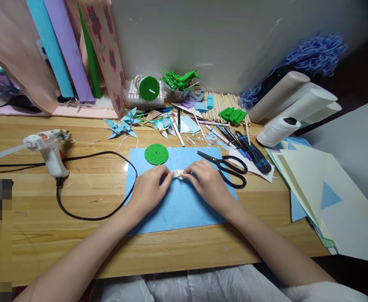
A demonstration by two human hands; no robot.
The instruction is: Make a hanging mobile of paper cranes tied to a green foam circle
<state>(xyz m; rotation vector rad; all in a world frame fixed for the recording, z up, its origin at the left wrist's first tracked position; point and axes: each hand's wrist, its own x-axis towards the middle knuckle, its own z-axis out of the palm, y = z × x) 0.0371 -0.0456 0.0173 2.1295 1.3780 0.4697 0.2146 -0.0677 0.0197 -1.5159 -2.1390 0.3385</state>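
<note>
Between my two hands is a small crumpled, pale cream folded piece [178, 174], apparently paper, held just above a blue sheet [177, 216]. My left hand [154, 184] pinches its left end with thumb and forefinger. The right end sits in the pinched fingers of my right hand [207, 180]. A green disc [156, 154] with a small centre hole lies on the sheet, just beyond my left hand. Black-handled scissors [234, 165] rest beside my right hand, blades pointing left, partly on the sheet.
A white glue gun [50, 153] stands at the left, its black cord [76, 217] looping toward the sheet. Blue folded paper shapes [122, 123], pens [234, 140] and scraps lie along the back. Large paper sheets [319, 193] are stacked at the right edge.
</note>
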